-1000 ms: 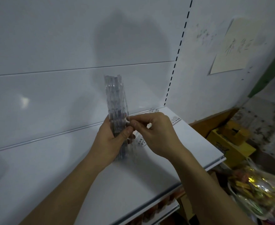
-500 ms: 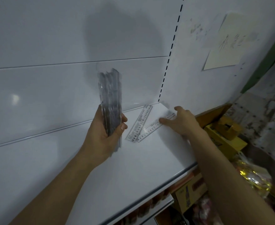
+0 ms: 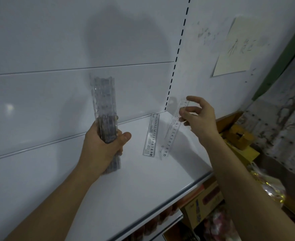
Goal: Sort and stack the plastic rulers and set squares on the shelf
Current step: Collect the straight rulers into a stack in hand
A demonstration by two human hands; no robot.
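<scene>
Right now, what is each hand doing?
Left hand: grips the upright stack of clear rulers.
Right hand: pinches one clear ruler, lifted off the shelf.

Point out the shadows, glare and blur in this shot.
Head view: dim light; a broad soft shadow on the white back panel above the clear plastic ruler stack gripped by the left hand; a small glare spot far left; the transparent ruler pinched by the right hand is motion-blurred.

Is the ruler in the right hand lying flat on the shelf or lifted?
Lifted. The right hand pinches the clear ruler near its top, so it hangs tilted above the shelf.
</scene>
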